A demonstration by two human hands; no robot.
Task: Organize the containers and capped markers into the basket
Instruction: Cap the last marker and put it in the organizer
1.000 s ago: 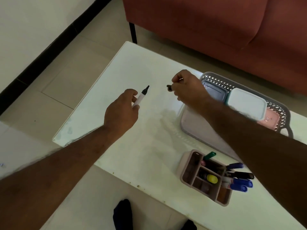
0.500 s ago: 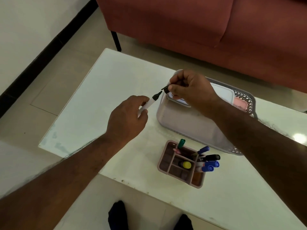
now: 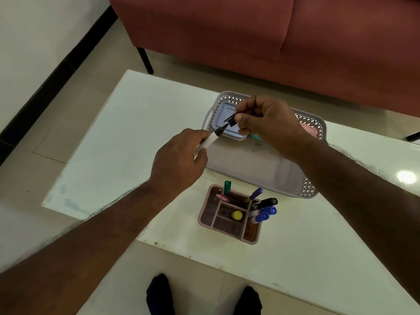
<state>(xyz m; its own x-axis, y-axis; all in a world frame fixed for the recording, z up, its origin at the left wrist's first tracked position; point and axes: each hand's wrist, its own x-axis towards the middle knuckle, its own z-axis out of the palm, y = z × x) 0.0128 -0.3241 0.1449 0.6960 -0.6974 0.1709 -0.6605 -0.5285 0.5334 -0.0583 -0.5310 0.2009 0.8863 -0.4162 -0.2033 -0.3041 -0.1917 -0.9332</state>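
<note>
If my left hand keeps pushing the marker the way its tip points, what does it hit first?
Most likely the black cap pinched in the right hand; the marker tip in the left hand looks almost touching it, though depth is unclear.

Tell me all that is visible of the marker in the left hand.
The marker has a white barrel, seemingly plastic, and a black tip section ending in a pointed nib. It is uncapped. The left hand grips its lower barrel, tilted up and to the right over the basket's near end. The right hand pinches the black cap just beyond the nib.

The right hand (image 3: pixel 268 123) is covering part of the basket (image 3: pixel 309 187) and its containers (image 3: pixel 229 123); the marker (image 3: pixel 212 138) barrel is disappearing inside the left hand (image 3: pixel 179 162).
</note>
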